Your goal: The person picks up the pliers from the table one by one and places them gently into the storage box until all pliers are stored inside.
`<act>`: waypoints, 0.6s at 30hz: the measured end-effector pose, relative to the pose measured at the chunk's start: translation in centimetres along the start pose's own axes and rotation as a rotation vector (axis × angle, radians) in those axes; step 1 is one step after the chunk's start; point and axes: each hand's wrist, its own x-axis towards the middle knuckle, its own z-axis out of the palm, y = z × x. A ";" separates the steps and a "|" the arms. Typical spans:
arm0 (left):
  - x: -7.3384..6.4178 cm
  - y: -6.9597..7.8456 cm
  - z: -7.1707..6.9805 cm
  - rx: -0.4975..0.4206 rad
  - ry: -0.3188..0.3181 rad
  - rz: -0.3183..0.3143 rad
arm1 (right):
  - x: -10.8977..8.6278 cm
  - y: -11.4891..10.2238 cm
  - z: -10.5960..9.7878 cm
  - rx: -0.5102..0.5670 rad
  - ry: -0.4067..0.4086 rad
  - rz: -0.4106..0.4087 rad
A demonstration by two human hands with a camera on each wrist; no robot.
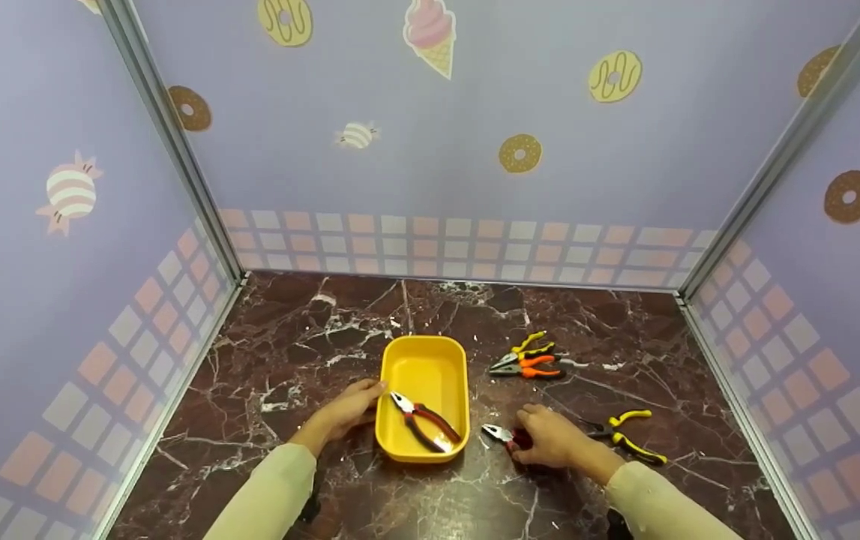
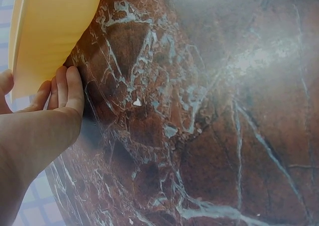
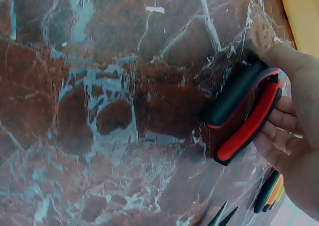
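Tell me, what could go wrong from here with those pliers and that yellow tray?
The right hand grips the red-handled pliers with their metal head sticking out; they might slip. If they go into the yellow tray, they could clatter onto the other red-and-black pliers lying there. The left hand is at only one side of the tray, so a bump might make it slide or tip.

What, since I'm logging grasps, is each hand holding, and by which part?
The right hand holds red-and-black pliers by the handles. The left hand touches the left side of the yellow box; whether it grips it cannot be told.
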 end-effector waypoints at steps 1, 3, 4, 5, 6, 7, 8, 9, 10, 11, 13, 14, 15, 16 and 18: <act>0.0 0.0 0.0 0.000 0.003 -0.003 | -0.1 0.1 -0.1 -0.006 -0.006 -0.004; 0.0 0.0 0.2 0.001 0.005 -0.003 | -0.2 0.4 -0.3 -0.006 -0.025 -0.008; 0.0 0.1 0.2 0.001 0.007 0.000 | -0.3 0.6 -0.5 -0.004 -0.039 -0.003; 0.0 0.1 0.3 0.000 0.008 0.002 | -0.4 0.7 -0.6 0.000 -0.058 0.008; 0.0 0.2 0.4 -0.001 0.008 0.004 | -0.4 0.8 -0.8 0.002 -0.078 0.021; 0.0 0.2 0.4 -0.002 0.008 0.006 | -0.5 0.9 -0.9 0.006 -0.096 0.033; 0.0 0.2 0.5 -0.003 0.006 0.009 | -0.5 1.0 -0.9 0.003 -0.111 0.043; 0.0 0.2 0.5 -0.001 0.008 0.011 | -0.6 1.1 -0.9 0.000 -0.124 0.053; 0.0 0.1 0.5 -0.002 0.011 0.008 | -0.6 1.1 -0.8 -0.005 -0.135 0.060; 0.0 0.1 0.4 0.000 0.013 0.005 | -0.5 1.1 -0.8 -0.005 -0.144 0.065; -0.1 0.0 0.4 0.003 0.018 -0.001 | -0.4 1.0 -0.6 0.000 -0.150 0.071; 0.0 0.0 0.3 0.006 0.020 -0.003 | -0.4 1.0 -0.6 0.000 -0.148 0.074; 0.0 0.0 0.3 0.006 0.023 -0.006 | -0.3 0.9 -0.5 0.006 -0.149 0.079; 0.0 -0.1 0.2 0.003 0.026 -0.010 | -0.3 0.8 -0.4 0.013 -0.148 0.083; 0.0 -0.2 0.1 -0.001 0.029 -0.006 | -0.3 0.6 -0.3 0.020 -0.148 0.091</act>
